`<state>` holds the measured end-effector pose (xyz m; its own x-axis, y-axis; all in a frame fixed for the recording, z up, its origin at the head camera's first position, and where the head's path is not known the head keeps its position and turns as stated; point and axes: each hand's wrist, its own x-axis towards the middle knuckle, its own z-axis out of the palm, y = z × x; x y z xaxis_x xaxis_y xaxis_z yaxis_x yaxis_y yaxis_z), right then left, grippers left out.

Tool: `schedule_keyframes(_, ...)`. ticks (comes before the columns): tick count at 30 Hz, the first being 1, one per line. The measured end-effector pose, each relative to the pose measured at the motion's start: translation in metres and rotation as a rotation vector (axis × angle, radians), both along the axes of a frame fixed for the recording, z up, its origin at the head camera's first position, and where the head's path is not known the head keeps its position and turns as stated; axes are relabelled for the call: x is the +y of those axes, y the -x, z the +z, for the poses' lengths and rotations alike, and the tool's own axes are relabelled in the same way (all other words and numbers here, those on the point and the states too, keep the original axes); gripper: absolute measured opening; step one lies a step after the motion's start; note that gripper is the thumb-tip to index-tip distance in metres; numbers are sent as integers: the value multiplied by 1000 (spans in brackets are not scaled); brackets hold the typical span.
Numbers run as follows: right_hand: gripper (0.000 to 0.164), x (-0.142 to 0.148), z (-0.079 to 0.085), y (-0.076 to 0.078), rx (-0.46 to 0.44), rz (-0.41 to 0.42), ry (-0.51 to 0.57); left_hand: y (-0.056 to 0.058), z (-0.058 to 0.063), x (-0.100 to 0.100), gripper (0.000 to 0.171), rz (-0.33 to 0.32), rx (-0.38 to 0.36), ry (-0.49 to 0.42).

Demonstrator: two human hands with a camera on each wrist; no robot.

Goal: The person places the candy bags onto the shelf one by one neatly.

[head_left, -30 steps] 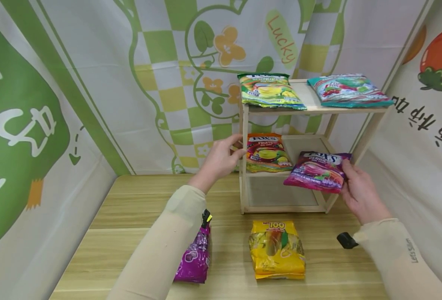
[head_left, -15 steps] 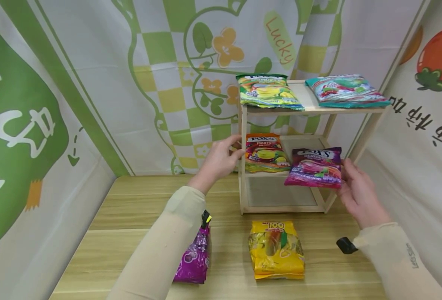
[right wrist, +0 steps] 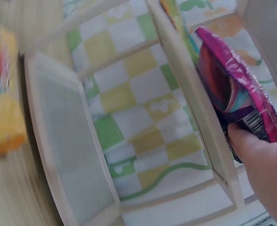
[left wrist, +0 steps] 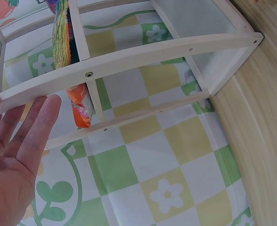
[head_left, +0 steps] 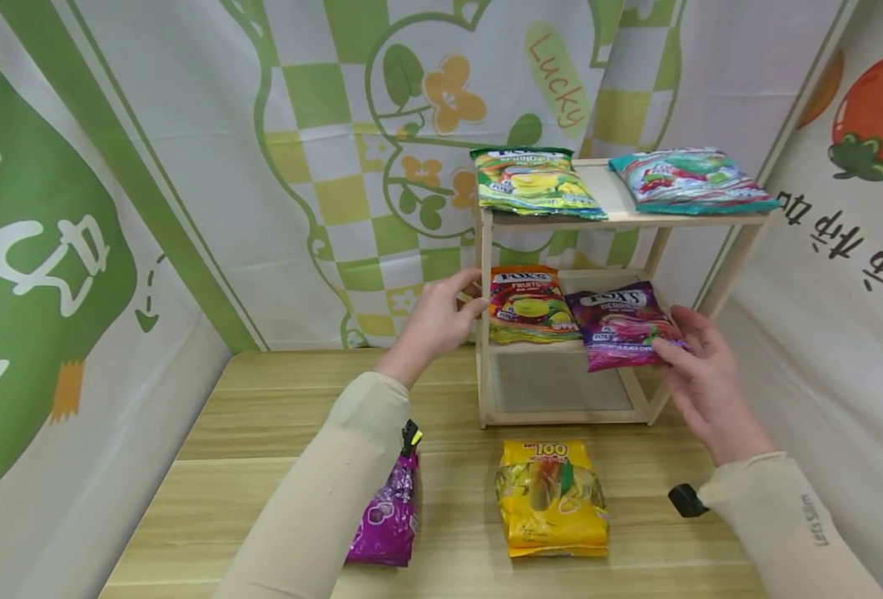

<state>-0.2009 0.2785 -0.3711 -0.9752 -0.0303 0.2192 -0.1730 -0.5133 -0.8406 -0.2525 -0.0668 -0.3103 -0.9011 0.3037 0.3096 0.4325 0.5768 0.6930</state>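
My right hand [head_left: 711, 387] pinches the right edge of a purple Fox's Berries candy bag [head_left: 621, 320], thumb over its front. This bag tilts at the front of the middle tier of a small wooden rack [head_left: 488, 383], right beside a red-orange Fox's Fruits candy bag [head_left: 533, 304]. In the right wrist view, the purple bag [right wrist: 234, 77] is just above the tier's board, with the thumb on its underside. At the rack's left side, my left hand [head_left: 441, 316] holds the front post between thumb and fingers; the left wrist view shows the fingers [left wrist: 39, 127] behind the post.
On the top tier lie a green-yellow candy bag [head_left: 538, 183] and a teal candy bag [head_left: 696, 181]. A yellow candy bag [head_left: 553, 499] stands on the table before the rack. A purple bag [head_left: 389, 516] sits partly behind my left forearm. Printed curtains enclose the table [head_left: 261, 399].
My right hand has moved the purple candy bag left and inward, up against the fruits bag, and its thumb now shows over the front. My left hand stays at the post.
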Motion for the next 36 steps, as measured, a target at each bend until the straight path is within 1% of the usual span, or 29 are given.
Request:
schedule_keyframes(3, 61, -1, -1, 0, 46, -18, -139, 0, 0, 0, 45, 0, -2, -2)
schedule_keyframes(5, 64, 0, -1, 0, 59, -39, -268, 0, 0, 0, 45, -1, -1, -7)
schedule_keyframes(6, 65, 0, 0, 0, 67, -56, -348, 0, 0, 0, 44, -1, 1, -8)
schedule_keyframes(11, 68, 4, 5, 0, 117, -163, -821, 1, 0, 0, 44, -3, 9, -9)
schedule_keyframes(13, 68, 5, 7, 0, 138, -196, -970, 1, 0, 0, 44, -1, 9, -6)
schedule_keyframes(15, 68, 5, 9, -1, 150, -228, -1090, 1, 1, 0, 44, 0, 9, -5)
schedule_keyframes(17, 70, 4, 11, -1, 167, -255, -1178, 1, 1, 0, 44, 1, 8, -4)
schedule_keyframes(20, 72, 1, 13, -3, 223, -318, -1322, 1, 1, 0, 44, 2, 6, -6)
schedule_keyframes(22, 73, 0, 11, -3, 307, -376, -1404, 0, 0, 0, 44, 4, 4, -4)
schedule_keyframes(24, 72, 1, 8, -3, 429, -452, -1486, 0, 0, 1, 45, 6, 1, -2)
schedule_keyframes(27, 66, 1, 2, -1, 606, -563, -1542, 0, -1, 1, 44, 8, 1, -2)
schedule_keyframes(29, 67, 1, 0, -1, 685, -626, -1572, 0, -1, 1, 44, 7, 5, -3)
schedule_keyframes(33, 84, 1, -1, -2, 751, -724, -1634, 0, -2, 1, 44, 6, 11, -6)
schedule_keyframes(36, 83, 0, 0, -2, 798, -752, -1672, 0, -2, 1, 44, 6, 9, -6)
